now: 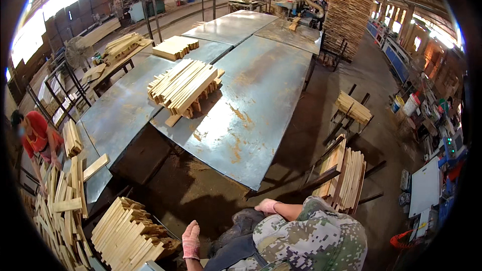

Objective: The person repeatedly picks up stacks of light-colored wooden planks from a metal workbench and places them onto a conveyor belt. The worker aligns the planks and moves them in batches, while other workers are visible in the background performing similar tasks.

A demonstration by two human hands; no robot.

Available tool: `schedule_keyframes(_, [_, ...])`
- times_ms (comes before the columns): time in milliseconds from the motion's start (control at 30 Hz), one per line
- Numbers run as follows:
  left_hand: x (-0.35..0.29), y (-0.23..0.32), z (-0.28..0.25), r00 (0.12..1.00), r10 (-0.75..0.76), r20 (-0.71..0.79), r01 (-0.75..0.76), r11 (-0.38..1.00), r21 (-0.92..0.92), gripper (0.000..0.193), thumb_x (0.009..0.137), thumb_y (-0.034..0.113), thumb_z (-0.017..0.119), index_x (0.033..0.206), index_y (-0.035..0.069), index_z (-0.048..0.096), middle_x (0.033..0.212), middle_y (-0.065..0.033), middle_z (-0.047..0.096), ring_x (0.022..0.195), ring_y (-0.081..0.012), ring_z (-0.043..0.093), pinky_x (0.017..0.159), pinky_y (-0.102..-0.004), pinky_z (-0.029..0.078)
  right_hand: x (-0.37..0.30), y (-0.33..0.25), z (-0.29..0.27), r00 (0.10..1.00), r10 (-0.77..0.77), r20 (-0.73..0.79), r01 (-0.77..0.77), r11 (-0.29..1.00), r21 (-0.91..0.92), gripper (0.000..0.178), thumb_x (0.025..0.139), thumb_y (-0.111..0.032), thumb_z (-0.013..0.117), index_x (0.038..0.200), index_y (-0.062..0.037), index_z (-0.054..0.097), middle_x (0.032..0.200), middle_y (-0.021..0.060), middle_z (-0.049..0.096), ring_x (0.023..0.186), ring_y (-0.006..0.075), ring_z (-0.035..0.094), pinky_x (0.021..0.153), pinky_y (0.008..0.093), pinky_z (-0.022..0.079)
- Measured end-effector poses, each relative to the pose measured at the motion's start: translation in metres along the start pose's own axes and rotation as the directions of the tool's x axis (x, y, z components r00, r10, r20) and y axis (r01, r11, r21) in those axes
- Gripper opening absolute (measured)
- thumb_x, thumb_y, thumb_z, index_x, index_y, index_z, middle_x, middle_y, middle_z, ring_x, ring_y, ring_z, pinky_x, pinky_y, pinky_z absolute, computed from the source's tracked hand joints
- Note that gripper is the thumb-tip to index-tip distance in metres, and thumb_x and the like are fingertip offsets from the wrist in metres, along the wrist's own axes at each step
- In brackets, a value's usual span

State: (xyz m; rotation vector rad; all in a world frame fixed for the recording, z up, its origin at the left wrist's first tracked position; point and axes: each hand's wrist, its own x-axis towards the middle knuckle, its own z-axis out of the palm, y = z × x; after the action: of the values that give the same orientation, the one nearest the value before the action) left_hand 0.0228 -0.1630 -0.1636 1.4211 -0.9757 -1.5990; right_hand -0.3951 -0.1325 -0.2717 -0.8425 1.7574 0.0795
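My left hand (191, 241), in a pink-and-white work glove, is raised beside a stack of wooden strips (125, 228) at the lower left. Its fingers point up and it holds nothing. My right hand (267, 206), gloved alike, hangs near the front corner of the metal-topped table (256, 110), just above my dark trousers. Its fingers reach loosely forward with nothing in them. Both hands are apart from the wood. On the table lies a neat pile of pale wooden strips (183, 85), with a smaller stack of wood pieces (175, 47) behind it.
A person in red (37, 135) stands at the far left by a heap of loose strips (57, 221). Racks of wooden strips (351, 180) stand on my right. A tall wood stack (349, 22) rises behind the table. A control panel (452, 143) is at the right edge.
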Motion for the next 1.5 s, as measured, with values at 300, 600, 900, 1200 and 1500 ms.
schedule_keyframes(300, [0.068,0.062,-0.055,0.998,-0.039,-0.056,0.039,0.999,0.008,0.045,0.103,0.018,0.071,0.142,-0.004,0.065,0.137,-0.0146,0.071,0.126,-0.0237,0.066,0.112,-0.0355,0.049,0.058,-0.180,0.017,0.926,-0.358,0.116,0.377,0.879,-0.293,0.055,0.101,-0.051,0.056,0.122,-0.0027,0.074,0.117,0.0176,0.075,0.105,0.0366,0.071,0.091,0.0482,0.055])
schedule_keyframes(600, [0.156,-0.007,-0.118,0.962,-0.179,-0.205,0.122,0.957,-0.262,0.051,0.102,0.032,0.074,0.138,-0.004,0.065,0.110,-0.0103,0.075,0.087,-0.0161,0.067,0.081,-0.0310,0.054,0.141,-0.309,0.015,0.936,-0.252,0.248,0.322,0.896,-0.307,0.051,0.104,-0.048,0.055,0.121,-0.0038,0.074,0.112,0.0131,0.076,0.095,0.0302,0.073,0.085,0.0455,0.056])
schedule_keyframes(900, [0.333,0.069,-0.161,0.963,-0.208,-0.173,0.172,0.964,-0.201,0.044,0.104,0.024,0.068,0.138,-0.005,0.066,0.126,-0.0126,0.073,0.114,-0.0209,0.068,0.102,-0.0350,0.054,0.257,-0.489,-0.018,0.869,-0.480,0.117,0.494,0.838,-0.231,0.054,0.097,-0.045,0.057,0.113,0.0034,0.076,0.105,0.0217,0.077,0.102,0.0370,0.073,0.092,0.0491,0.054])
schedule_keyframes(1200, [0.476,0.238,-0.160,0.989,-0.069,-0.128,0.063,0.996,-0.056,0.045,0.103,0.020,0.067,0.140,-0.006,0.065,0.137,-0.0157,0.070,0.128,-0.0231,0.064,0.111,-0.0338,0.048,0.266,-0.691,-0.109,0.809,-0.487,0.329,0.565,0.798,-0.210,0.065,0.100,-0.045,0.061,0.146,0.0012,0.060,0.139,0.0212,0.069,0.128,0.0347,0.064,0.108,0.0428,0.047])
schedule_keyframes(1500, [0.539,0.270,-0.180,0.995,-0.073,-0.066,0.090,0.950,0.298,0.056,0.103,0.036,0.068,0.146,0.000,0.063,0.144,-0.0141,0.067,0.134,-0.0248,0.061,0.114,-0.0331,0.045,0.330,-0.703,-0.072,0.840,-0.418,0.345,0.357,0.906,0.228,0.031,0.103,-0.032,0.066,0.118,-0.0056,0.061,0.088,-0.0011,0.063,0.075,0.0098,0.054,0.068,0.0295,0.046])
